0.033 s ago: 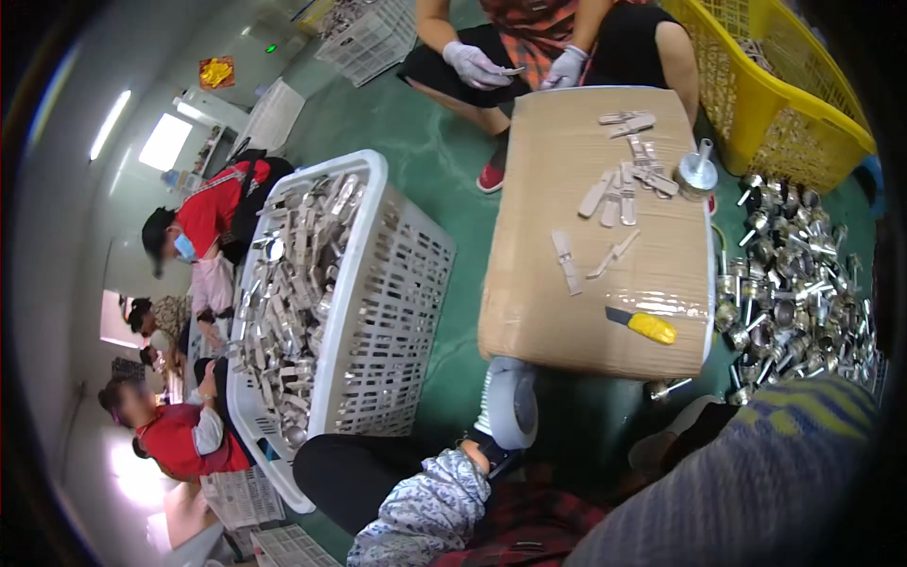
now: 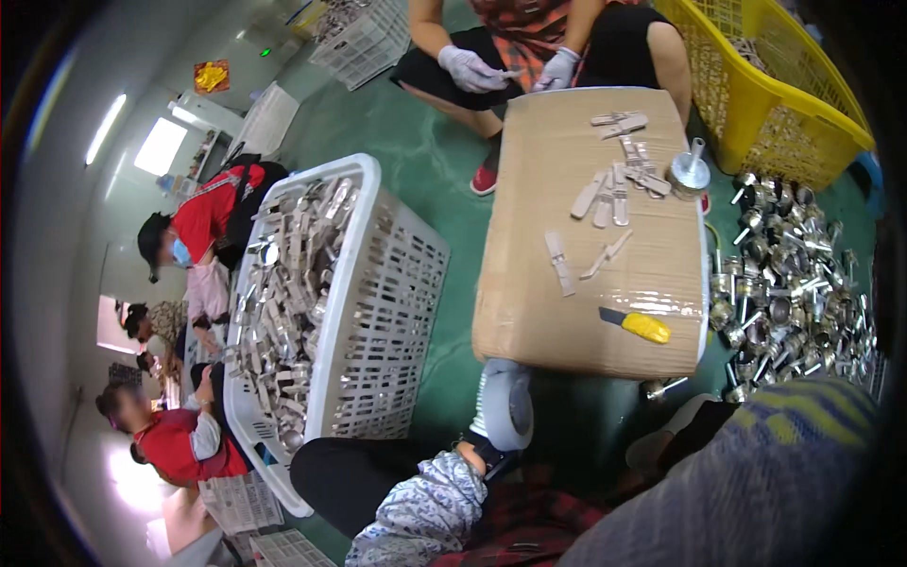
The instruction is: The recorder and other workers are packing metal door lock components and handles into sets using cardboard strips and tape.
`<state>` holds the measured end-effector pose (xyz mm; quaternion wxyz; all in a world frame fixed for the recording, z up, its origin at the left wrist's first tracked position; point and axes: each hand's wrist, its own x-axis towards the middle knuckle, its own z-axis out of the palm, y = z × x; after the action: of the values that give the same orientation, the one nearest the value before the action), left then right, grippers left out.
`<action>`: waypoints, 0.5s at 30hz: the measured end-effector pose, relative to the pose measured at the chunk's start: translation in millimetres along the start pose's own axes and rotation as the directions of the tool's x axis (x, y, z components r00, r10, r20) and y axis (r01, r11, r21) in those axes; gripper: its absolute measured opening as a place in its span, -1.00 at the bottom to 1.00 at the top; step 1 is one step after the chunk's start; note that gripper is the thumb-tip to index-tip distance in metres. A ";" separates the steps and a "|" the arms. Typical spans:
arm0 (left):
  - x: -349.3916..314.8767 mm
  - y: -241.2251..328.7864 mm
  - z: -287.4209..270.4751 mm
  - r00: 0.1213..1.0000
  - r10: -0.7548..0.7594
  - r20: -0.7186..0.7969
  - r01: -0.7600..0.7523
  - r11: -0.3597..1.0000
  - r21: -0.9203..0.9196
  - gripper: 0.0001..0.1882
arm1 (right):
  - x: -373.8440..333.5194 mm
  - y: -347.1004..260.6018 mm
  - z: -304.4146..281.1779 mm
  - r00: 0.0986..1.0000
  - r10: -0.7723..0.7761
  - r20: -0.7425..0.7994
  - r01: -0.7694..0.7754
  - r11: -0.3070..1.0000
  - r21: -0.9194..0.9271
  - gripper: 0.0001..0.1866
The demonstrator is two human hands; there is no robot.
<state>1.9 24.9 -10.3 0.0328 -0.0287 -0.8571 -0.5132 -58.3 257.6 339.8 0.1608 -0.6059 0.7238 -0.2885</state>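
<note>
My left forearm, in a blue-and-white floral sleeve, comes up from the lower edge with a dark band at the wrist. My left hand (image 2: 480,416) is beside the near left corner of a cardboard-topped box (image 2: 529,326), closed around a grey ring-shaped roll (image 2: 508,406); the roll hides most of its fingers. A grey knit sleeve (image 2: 718,482) with yellow-green stripes fills the lower right; my right hand does not show. On the box lie several flat metal clips (image 2: 619,194), a yellow-handled knife (image 2: 645,327) and a round metal part with a stem (image 2: 689,176).
A white basket (image 2: 383,312) full of metal clips stands to the left. Many stemmed metal parts (image 2: 779,293) are heaped on the green floor at right, below a yellow crate (image 2: 775,104). Across the box a co-worker's gloved hands (image 2: 472,71) hold a small piece. Other people (image 2: 189,439) sit at left.
The whole view has shifted slightly, so the box and basket appear a little further left. The co-worker's gloved hands have moved a little around the small piece. My left hand keeps its place.
</note>
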 end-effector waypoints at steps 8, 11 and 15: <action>7.4 21.1 -0.8 0.845 0.524 -0.109 -0.412 0.767 0.491 -0.90 | 0.2 4.7 -6.9 0.997 0.054 -0.064 -0.057 0.997 -0.053 -0.82; -9.7 -24.3 -6.4 0.988 -0.071 -0.140 0.062 0.996 -0.069 -0.92 | -17.3 -5.3 -15.9 0.969 0.100 -0.226 -0.121 0.989 -0.083 -0.82; -4.3 -20.6 22.5 0.987 -0.050 -0.151 0.050 0.999 0.000 -0.80 | -24.5 9.0 -3.6 0.842 0.247 -0.480 -0.335 0.936 -0.106 -0.82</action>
<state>3.8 35.0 -39.3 0.0848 0.0318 -0.8537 -0.5128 -62.3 283.1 334.3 -0.0298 -0.4152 0.8485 -0.3267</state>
